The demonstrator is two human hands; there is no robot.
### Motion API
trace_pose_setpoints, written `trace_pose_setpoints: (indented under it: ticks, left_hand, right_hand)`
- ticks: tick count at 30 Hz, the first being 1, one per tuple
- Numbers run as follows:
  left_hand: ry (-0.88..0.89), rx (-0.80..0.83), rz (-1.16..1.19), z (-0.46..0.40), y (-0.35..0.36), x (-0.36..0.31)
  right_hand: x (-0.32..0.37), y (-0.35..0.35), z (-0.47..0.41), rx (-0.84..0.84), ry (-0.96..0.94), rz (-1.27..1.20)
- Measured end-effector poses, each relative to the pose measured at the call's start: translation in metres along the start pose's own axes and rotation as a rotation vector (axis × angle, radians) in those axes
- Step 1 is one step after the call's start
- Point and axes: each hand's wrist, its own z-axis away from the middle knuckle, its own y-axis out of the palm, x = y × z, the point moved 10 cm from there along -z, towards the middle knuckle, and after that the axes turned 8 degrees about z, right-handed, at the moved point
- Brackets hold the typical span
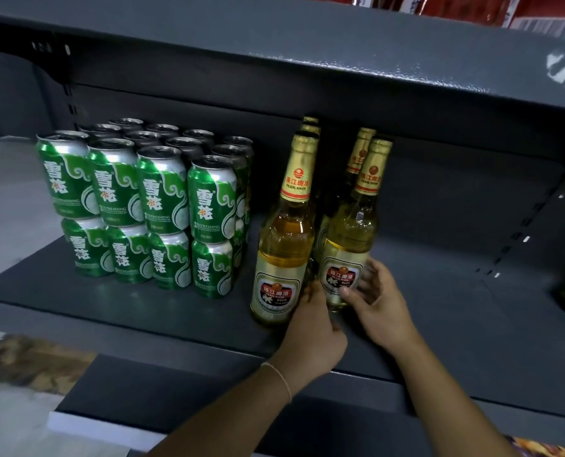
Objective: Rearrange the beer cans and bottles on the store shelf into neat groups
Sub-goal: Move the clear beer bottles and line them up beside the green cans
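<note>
Dark grey shelf (162, 311), green cans (149, 206) stacked two high at left (labels forward). Upright beer bottle (348, 245) right of them, near edge, beside other bottles (286, 232). Grasped low by left hand (314, 338) and right hand (381, 305).

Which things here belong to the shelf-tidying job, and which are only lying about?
Job: green cans, stacked in two layers; bottles; front right bottle, held low by left hand and right hand; shelf.

Lying about: red packets on the upper shelf.
</note>
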Motion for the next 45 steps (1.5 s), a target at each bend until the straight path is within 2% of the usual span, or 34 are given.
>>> trace_pose_setpoints:
  ticks: [16, 40, 45]
  left_hand:
    - [-0.022, 0.041, -0.034, -0.003, 0.009, 0.006]
    - [0.011, 0.021, -0.037, 0.003, 0.006, 0.002]
    - [0.146, -0.026, -0.151, 0.015, 0.003, -0.016]
  right_hand:
    - [-0.001, 0.009, -0.002, -0.037, -0.018, 0.016]
    - [0.003, 0.011, 0.002, -0.041, -0.031, 0.026]
    - [0.005, 0.010, 0.001, -0.012, -0.019, 0.036]
